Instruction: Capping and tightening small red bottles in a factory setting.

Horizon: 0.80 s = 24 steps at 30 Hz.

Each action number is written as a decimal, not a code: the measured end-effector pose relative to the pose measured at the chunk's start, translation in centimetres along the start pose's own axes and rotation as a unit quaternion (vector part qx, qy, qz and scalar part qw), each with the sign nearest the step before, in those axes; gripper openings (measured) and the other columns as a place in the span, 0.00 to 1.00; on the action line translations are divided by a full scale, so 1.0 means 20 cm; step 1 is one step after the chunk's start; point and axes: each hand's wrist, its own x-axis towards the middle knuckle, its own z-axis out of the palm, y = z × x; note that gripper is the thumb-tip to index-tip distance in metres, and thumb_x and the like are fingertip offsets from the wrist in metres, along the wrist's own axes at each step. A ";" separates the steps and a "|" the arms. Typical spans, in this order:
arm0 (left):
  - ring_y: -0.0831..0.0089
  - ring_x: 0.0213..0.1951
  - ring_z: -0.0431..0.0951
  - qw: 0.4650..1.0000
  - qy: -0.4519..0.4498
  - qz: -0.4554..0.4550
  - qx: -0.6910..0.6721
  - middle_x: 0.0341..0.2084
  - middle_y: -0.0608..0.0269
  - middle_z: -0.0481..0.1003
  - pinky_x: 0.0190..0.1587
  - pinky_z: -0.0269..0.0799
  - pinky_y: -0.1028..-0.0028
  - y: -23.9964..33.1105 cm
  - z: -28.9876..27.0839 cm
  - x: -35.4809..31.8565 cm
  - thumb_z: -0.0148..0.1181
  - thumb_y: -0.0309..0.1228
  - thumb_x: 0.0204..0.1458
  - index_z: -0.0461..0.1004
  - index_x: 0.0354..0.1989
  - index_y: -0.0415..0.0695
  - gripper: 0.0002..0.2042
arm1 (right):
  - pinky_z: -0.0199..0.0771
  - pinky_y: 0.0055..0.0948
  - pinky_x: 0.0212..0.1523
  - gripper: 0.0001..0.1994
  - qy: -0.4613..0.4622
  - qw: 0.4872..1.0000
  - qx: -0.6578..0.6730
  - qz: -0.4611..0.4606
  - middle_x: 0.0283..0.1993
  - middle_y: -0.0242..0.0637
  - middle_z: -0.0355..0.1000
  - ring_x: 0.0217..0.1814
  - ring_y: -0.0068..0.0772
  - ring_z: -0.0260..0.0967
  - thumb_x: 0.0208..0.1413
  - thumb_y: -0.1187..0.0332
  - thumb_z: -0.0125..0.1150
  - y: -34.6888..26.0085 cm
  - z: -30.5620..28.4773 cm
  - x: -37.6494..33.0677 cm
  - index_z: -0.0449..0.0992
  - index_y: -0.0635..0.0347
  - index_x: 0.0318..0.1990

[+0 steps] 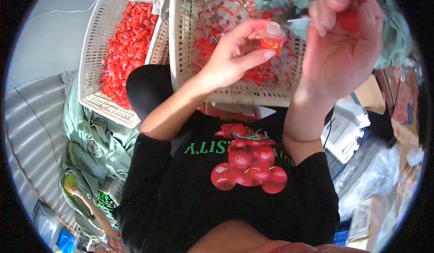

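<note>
My left hand [228, 58] is closed round a small clear bottle [272, 37] with an orange-red band, its uncapped neck pointing up. Raised at the right, my right hand [341, 56] curls its fingers around a red cap [348, 21], partly hidden by them. A thin pale stick [298, 21] juts out from these fingers toward the bottle, a little apart from it. Below both hands stands a white plastic basket [176, 40] holding many similar banded bottles [226, 10] and some red pieces [260, 76].
At the left, a second white basket [92, 56] is heaped with red caps [129, 45]. Green cloth [395, 40] hangs over the right side. Clear plastic bags [370, 180] lie at lower right. Another person's arm [97, 214] shows at lower left beside a green bag.
</note>
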 end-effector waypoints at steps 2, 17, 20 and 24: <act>0.75 0.40 0.68 0.994 0.016 -0.026 -0.107 0.38 0.61 0.69 0.42 0.65 0.76 0.00 0.03 -0.10 0.54 0.21 0.45 0.59 0.50 0.39 0.21 | 0.62 0.18 0.24 0.09 0.064 0.997 -0.048 0.024 0.25 0.40 0.68 0.21 0.22 0.60 0.53 0.74 0.42 0.00 0.07 -0.12 0.65 0.66 0.40; 0.82 0.31 0.65 0.983 0.008 -0.052 -0.173 0.35 0.65 0.67 0.33 0.62 0.83 -0.05 0.20 -0.49 0.52 0.26 0.50 0.56 0.50 0.41 0.19 | 0.57 0.16 0.22 0.06 -0.160 0.919 0.359 -0.034 0.23 0.37 0.65 0.20 0.20 0.56 0.52 0.75 0.43 0.11 0.03 -0.37 0.65 0.66 0.36; 0.82 0.33 0.65 0.994 0.018 -0.036 -0.106 0.35 0.65 0.67 0.35 0.62 0.83 -0.06 0.26 -0.52 0.51 0.25 0.50 0.56 0.51 0.40 0.19 | 0.61 0.17 0.27 0.07 -0.216 0.934 0.275 -0.073 0.27 0.41 0.67 0.25 0.22 0.61 0.53 0.75 0.42 0.10 -0.02 -0.38 0.65 0.67 0.37; 0.80 0.33 0.65 0.998 0.031 0.005 -0.062 0.37 0.63 0.66 0.34 0.61 0.82 0.04 0.32 -0.50 0.49 0.30 0.51 0.55 0.52 0.39 0.20 | 0.66 0.18 0.32 0.08 -0.274 0.935 0.196 -0.111 0.31 0.44 0.69 0.30 0.25 0.66 0.54 0.75 0.42 0.04 -0.01 -0.39 0.65 0.68 0.39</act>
